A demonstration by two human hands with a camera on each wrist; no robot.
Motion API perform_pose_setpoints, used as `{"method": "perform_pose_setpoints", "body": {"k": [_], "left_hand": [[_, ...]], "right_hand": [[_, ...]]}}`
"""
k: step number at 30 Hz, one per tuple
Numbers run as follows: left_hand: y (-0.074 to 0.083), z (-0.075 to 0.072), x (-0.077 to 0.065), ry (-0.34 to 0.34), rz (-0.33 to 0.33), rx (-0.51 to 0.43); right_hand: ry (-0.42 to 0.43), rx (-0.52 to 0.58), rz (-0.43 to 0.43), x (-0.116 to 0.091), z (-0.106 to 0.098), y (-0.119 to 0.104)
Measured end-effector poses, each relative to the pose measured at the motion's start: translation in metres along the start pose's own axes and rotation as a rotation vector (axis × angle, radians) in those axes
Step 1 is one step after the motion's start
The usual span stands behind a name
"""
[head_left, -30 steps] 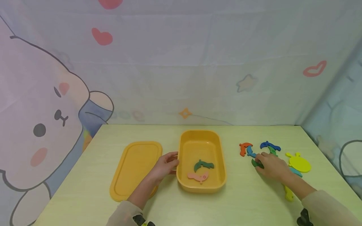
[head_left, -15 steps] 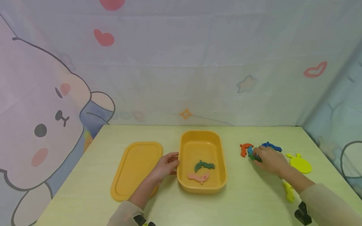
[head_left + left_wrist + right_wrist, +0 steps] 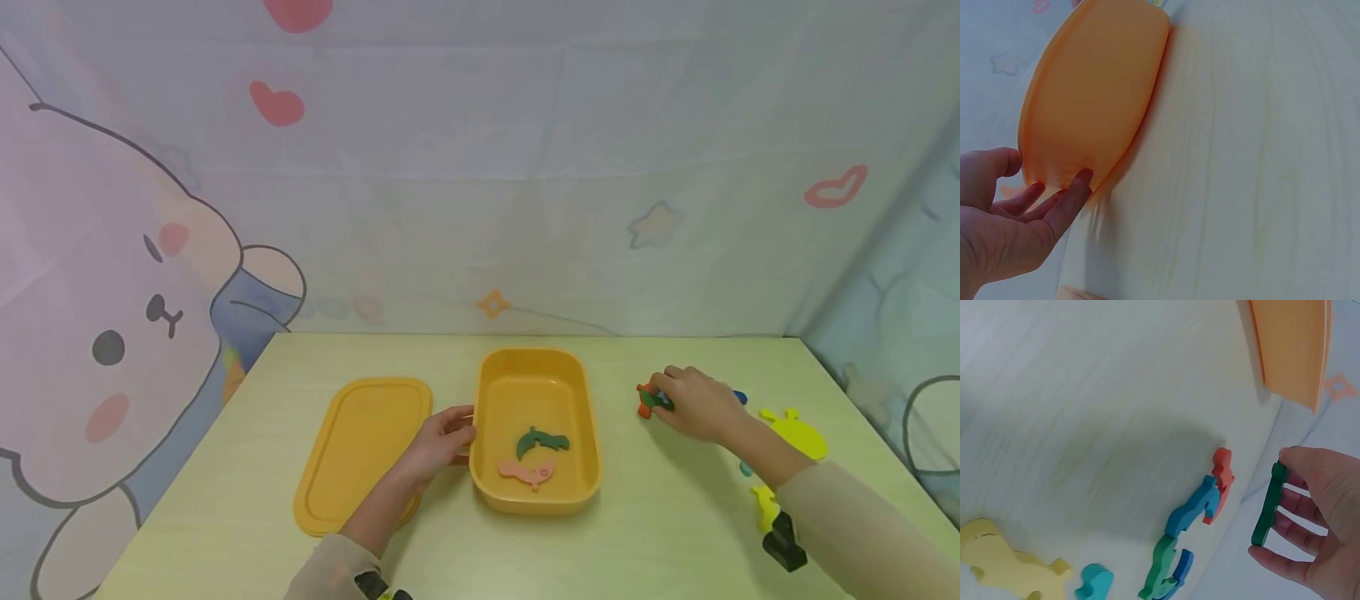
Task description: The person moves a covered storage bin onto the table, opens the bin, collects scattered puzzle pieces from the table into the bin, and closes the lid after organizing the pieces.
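Note:
My right hand point(image 3: 697, 404) pinches a dark green animal-shaped toy piece point(image 3: 1269, 503) between thumb and fingertips, raised above the table. In the right wrist view, a red piece point(image 3: 1222, 465), a blue piece point(image 3: 1191, 506), a lighter green piece point(image 3: 1160, 565) and a dark blue piece point(image 3: 1182, 569) lie in a row below it. My left hand point(image 3: 438, 442) rests on the left side of an orange-yellow box point(image 3: 536, 505), fingertips against its outer wall and thumb at its rim. Inside lie a green piece point(image 3: 542, 439) and a pink piece point(image 3: 528, 473).
The box's flat lid point(image 3: 363, 454) lies on the table to its left, partly under the left forearm. Toward the right edge are a round yellow piece point(image 3: 801, 437), a smaller yellow piece point(image 3: 765, 506) and a teal piece point(image 3: 1094, 582). A printed cloth point(image 3: 450, 167) hangs behind.
My right hand has moved left and away from me, carrying the dark green piece from among the other pieces to over the red one. The left hand and box stay put.

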State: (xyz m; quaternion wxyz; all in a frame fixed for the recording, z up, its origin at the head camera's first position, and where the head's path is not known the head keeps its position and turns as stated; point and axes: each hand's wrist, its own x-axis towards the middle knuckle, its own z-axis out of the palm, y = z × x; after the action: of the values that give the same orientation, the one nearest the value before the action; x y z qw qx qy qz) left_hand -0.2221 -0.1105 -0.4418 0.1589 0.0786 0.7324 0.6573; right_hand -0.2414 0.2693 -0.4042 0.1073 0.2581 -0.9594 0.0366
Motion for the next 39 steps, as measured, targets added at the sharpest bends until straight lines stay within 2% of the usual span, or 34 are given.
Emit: {"method": "perform_pose_setpoints", "body": {"k": [5, 20, 28, 39], "left_hand": [[0.001, 0.0, 0.0, 0.003, 0.001, 0.002], [-0.003, 0.0, 0.003, 0.02, -0.005, 0.013], [-0.003, 0.0, 0.002, 0.016, -0.005, 0.014], [-0.004, 0.0, 0.004, 0.004, 0.002, 0.002]], "right_hand": [[-0.013, 0.033, -0.009, 0.009, -0.005, -0.006], [-0.04, 0.032, -0.001, 0.032, -0.016, -0.028], [-0.006, 0.015, -0.068, 0.045, -0.02, -0.046], [-0.031, 0.01, -0.098, 0.063, -0.022, -0.066]]}}
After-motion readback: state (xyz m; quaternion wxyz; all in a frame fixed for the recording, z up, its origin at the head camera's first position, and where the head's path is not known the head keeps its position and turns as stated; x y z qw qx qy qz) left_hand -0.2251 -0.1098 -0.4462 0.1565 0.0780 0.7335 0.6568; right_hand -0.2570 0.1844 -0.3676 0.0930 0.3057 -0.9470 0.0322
